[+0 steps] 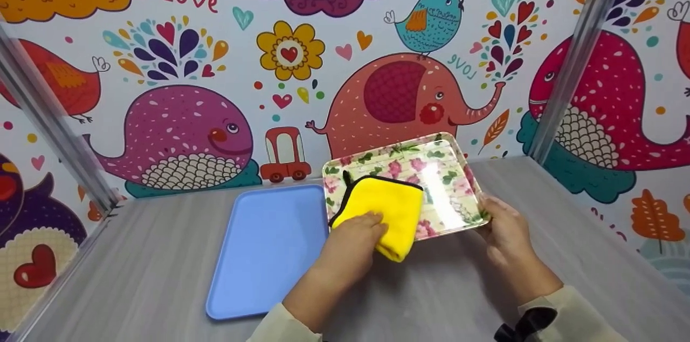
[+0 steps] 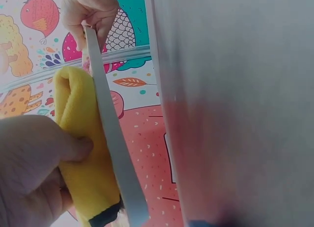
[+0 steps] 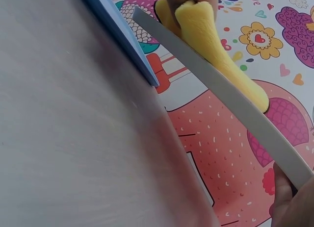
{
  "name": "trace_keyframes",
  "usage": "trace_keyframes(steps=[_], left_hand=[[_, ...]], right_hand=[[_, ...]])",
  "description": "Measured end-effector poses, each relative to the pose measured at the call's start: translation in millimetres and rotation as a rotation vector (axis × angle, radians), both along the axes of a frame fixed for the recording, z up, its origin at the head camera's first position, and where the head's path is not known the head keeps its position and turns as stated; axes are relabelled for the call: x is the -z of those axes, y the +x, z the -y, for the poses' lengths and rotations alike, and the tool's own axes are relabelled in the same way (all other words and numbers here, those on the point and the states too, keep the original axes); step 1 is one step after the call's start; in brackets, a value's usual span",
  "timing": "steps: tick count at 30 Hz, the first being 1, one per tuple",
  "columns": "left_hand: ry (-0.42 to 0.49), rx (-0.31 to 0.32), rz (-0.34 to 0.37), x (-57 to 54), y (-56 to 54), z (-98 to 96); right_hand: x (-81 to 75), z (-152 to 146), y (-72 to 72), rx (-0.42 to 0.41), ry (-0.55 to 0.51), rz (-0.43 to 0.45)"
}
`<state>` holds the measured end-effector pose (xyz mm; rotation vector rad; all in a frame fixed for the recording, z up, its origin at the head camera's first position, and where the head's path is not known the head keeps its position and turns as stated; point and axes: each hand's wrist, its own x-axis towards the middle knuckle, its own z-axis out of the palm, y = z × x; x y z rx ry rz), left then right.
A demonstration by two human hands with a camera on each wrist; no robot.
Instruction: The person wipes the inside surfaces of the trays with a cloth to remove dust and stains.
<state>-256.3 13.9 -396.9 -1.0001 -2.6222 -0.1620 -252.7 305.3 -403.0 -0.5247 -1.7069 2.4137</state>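
Note:
A floral tray (image 1: 441, 185) with pink roses and green leaves is held up off the table, tilted. My right hand (image 1: 506, 228) grips its lower right corner; in the right wrist view, that hand (image 3: 294, 202) has its thumb and fingers on either side of the tray's edge. My left hand (image 1: 353, 239) holds a folded yellow cloth (image 1: 396, 204) with black trim against the tray's patterned face. The left wrist view has this hand (image 2: 34, 163) with its thumb on the cloth (image 2: 81, 119), beside the thin tray edge (image 2: 110, 124).
A plain blue tray (image 1: 269, 245) lies flat on the grey wood-grain table (image 1: 167, 255), left of the hands, partly overlapped by the floral tray. Walls with cartoon animals (image 1: 188, 131) stand behind and at both sides, with metal posts (image 1: 571, 61) at the corners.

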Motion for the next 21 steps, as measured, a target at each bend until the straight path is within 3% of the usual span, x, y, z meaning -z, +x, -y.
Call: trace_keyframes(steps=[13, 21], left_hand=[[0.028, -0.051, 0.059, -0.7, 2.1, 9.0], [0.089, -0.097, 0.076, -13.2, 4.6, 15.0]], right_hand=[[-2.4, -11.3, -1.9, 0.034, -0.067, 0.023], [-4.3, -25.1, -3.3, 0.053, -0.168, 0.041]])
